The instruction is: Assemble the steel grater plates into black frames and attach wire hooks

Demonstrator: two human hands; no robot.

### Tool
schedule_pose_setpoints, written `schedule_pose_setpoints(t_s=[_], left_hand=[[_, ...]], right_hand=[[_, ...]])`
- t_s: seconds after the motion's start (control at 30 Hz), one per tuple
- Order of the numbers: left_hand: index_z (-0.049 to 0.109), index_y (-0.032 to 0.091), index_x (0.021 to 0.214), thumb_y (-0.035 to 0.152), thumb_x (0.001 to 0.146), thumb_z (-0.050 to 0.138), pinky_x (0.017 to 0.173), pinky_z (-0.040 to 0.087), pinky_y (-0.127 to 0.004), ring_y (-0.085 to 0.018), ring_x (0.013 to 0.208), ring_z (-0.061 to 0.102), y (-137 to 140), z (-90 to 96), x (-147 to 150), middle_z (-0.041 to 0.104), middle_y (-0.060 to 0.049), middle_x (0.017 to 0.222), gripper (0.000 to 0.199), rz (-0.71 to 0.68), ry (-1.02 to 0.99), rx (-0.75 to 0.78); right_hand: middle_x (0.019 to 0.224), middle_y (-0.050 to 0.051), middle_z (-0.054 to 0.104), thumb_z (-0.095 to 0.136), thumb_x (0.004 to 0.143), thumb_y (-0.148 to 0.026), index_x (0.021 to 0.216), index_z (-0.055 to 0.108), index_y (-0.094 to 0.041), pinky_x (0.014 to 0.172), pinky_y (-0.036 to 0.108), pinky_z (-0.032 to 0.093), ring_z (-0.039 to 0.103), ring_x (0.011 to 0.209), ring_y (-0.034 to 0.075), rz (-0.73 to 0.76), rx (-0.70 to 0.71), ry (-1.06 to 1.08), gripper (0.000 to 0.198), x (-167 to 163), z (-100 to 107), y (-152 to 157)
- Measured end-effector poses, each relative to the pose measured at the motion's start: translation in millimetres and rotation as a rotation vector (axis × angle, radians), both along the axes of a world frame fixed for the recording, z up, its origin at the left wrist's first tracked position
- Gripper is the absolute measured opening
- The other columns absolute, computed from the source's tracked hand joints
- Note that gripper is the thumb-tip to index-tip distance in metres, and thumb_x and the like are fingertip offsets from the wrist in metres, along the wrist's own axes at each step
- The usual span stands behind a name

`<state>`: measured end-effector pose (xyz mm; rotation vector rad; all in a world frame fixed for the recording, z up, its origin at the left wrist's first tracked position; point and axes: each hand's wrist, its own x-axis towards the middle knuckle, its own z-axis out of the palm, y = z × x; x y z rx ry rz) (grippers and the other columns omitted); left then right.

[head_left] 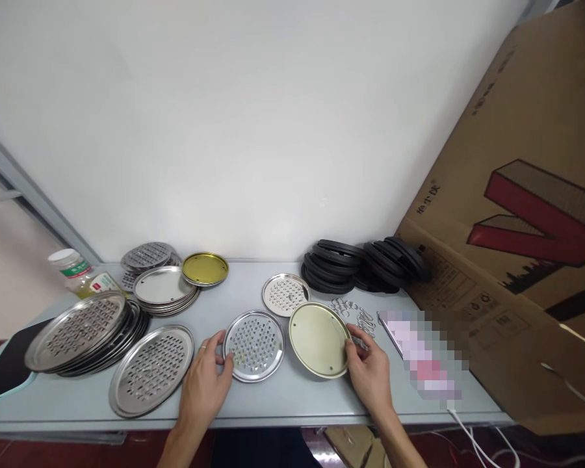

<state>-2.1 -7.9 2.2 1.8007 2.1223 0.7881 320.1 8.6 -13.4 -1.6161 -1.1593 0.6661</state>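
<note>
Between the thumb and fingers of my left hand is the left rim of a shiny round metal disc, perforated with grater-like holes. My right hand pinches the right edge of a plain pale-gold metal disc with a few small holes near its rim. This disc is slightly tilted and partly overlaps another perforated disc behind it. Left of my left hand lies a larger perforated disc. Small metal rings and clips are scattered beyond my right hand.
Stacked perforated discs, plain silver discs and a gold disc stand at left, near a white-capped bottle. Black round pieces are piled at the back. A cardboard box and a blurred-out flat object are at right.
</note>
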Motion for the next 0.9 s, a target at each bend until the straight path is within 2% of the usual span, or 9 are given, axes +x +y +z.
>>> schedule_pose_setpoints(t_s=[0.13,0.23,0.33,0.43,0.5,0.57,0.7,0.8,0.9], left_hand=[[0.054,0.019,0.130,0.030,0.091,0.048,0.076,0.051,-0.034,-0.020,0.084,0.066,-3,2.4,4,0.066,-0.007,0.105,0.041,-0.047,0.040,-0.026],[0.053,0.019,0.132,0.034,0.091,0.049,0.075,0.052,-0.035,-0.020,0.084,0.065,-6,5.6,8,0.064,-0.009,0.113,0.043,-0.041,0.009,0.003],[0.057,0.020,0.128,0.043,0.092,0.050,0.076,0.053,-0.036,-0.020,0.080,0.065,-11,13.3,15,0.064,-0.009,0.115,0.043,-0.065,-0.125,0.064],[0.061,0.022,0.125,0.047,0.092,0.052,0.070,0.054,-0.032,-0.018,0.075,0.064,-18,26.7,25,0.068,-0.008,0.112,0.043,-0.196,-0.352,-0.019],[0.060,0.021,0.128,0.048,0.091,0.055,0.067,0.053,-0.029,-0.018,0.077,0.064,-22,36.2,33,0.070,-0.007,0.109,0.046,-0.263,-0.497,-0.113],[0.058,0.019,0.131,0.048,0.091,0.057,0.069,0.053,-0.027,-0.018,0.080,0.065,-25,43.0,40,0.071,-0.008,0.106,0.050,-0.307,-0.642,-0.175],[0.061,0.015,0.126,0.045,0.092,0.058,0.078,0.054,-0.027,-0.018,0.085,0.066,-27,44.0,46,0.072,-0.006,0.099,0.045,-0.339,-0.851,-0.171],[0.066,0.017,0.118,0.040,0.094,0.057,0.073,0.055,-0.025,-0.016,0.076,0.065,-27,39.1,42,0.071,-0.003,0.087,0.035,-0.324,-0.745,-0.077],[0.071,0.020,0.109,0.028,0.092,0.060,0.061,0.052,-0.022,-0.014,0.065,0.061,-27,36.4,34,0.069,-0.001,0.077,0.021,-0.358,-0.451,0.211]], right_hand=[[0.055,0.000,0.064,0.059,0.082,-0.037,0.122,0.062,-0.011,0.042,0.024,0.034,0.046,0.043,0.014,0.003,-0.015,0.150,0.049,-1,4,-2],[0.050,-0.004,0.057,0.062,0.081,-0.038,0.123,0.062,-0.011,0.043,0.023,0.031,0.040,0.042,0.012,0.001,-0.023,0.218,0.050,-5,8,-3],[0.047,-0.007,0.050,0.063,0.081,-0.039,0.124,0.060,-0.011,0.042,0.022,0.028,0.037,0.042,0.011,0.022,-0.011,0.296,0.051,-15,12,-4],[0.046,-0.009,0.042,0.063,0.084,-0.041,0.126,0.058,-0.012,0.042,0.022,0.026,0.033,0.041,0.011,0.076,0.001,0.364,0.051,-30,16,-6],[0.047,-0.009,0.042,0.062,0.086,-0.041,0.128,0.057,-0.014,0.043,0.022,0.031,0.037,0.043,0.011,0.118,0.025,0.394,0.051,-41,18,-9],[0.052,-0.006,0.051,0.062,0.088,-0.041,0.129,0.056,-0.015,0.048,0.023,0.040,0.047,0.049,0.013,0.171,0.066,0.410,0.050,-52,19,-12],[0.076,0.005,0.069,0.064,0.088,-0.041,0.125,0.061,-0.016,0.069,0.029,0.053,0.064,0.073,0.020,0.229,0.133,0.369,0.044,-66,19,-18],[0.084,0.006,0.071,0.062,0.090,-0.039,0.113,0.069,-0.018,0.074,0.030,0.055,0.066,0.078,0.021,0.276,0.162,0.331,0.032,-69,22,-20],[0.085,0.005,0.073,0.062,0.091,-0.033,0.101,0.073,-0.022,0.074,0.029,0.055,0.067,0.079,0.020,0.314,0.231,0.256,0.018,-66,29,-23]])
